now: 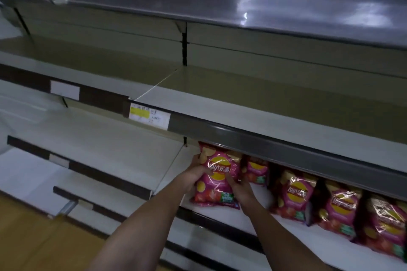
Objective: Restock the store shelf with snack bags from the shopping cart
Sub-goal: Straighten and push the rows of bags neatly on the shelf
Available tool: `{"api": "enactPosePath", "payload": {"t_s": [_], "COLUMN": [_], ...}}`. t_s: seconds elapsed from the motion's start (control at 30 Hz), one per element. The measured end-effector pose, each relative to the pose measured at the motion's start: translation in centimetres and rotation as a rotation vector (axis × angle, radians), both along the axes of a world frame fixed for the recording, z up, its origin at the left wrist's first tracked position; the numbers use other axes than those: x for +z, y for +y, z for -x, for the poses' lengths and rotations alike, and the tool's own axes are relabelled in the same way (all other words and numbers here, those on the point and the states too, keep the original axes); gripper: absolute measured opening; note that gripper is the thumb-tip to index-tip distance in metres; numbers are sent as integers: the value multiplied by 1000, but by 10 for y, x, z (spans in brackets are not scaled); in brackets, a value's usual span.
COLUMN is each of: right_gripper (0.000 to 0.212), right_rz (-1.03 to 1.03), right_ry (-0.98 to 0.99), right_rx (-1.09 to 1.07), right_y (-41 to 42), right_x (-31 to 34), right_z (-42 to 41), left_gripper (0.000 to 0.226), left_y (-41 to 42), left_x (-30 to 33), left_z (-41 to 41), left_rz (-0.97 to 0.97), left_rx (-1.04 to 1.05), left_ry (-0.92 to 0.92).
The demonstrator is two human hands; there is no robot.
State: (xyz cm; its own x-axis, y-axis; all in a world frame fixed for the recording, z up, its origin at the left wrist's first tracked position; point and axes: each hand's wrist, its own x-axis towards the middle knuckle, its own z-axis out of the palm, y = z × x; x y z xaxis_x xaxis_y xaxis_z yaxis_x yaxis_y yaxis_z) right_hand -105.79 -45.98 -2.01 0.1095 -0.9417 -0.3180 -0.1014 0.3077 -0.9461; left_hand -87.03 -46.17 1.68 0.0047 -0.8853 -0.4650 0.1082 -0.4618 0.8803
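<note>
A pink snack bag with a yellow logo stands upright at the left end of a row on the white shelf. My left hand grips its left edge, thumb across the front. My right hand grips its lower right side. To the right, several more pink snack bags stand in a line under the shelf above. The shopping cart is out of view.
The grey-edged upper shelf overhangs the row closely and carries a yellow price tag. Bare shelves extend to the left and above. Wooden floor shows at the lower left.
</note>
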Motion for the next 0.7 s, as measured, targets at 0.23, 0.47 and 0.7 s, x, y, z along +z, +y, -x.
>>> {"api": "enactPosePath", "payload": {"t_s": [0.23, 0.47, 0.7], "right_gripper": [61, 56, 44], "right_rz": [45, 64, -52], "right_ry": [401, 443, 529], "right_rx": [-193, -182, -60], "right_y": [4, 14, 5], "right_x": [-28, -17, 0], "right_z": [-27, -38, -40], "left_gripper": [80, 56, 51], "left_y": [-26, -31, -28], "left_x": [-39, -42, -43], "left_z": [-20, -9, -6], "left_rz": [134, 205, 111], "left_rx": [-213, -278, -201], "left_ry": [-247, -310, -598]}}
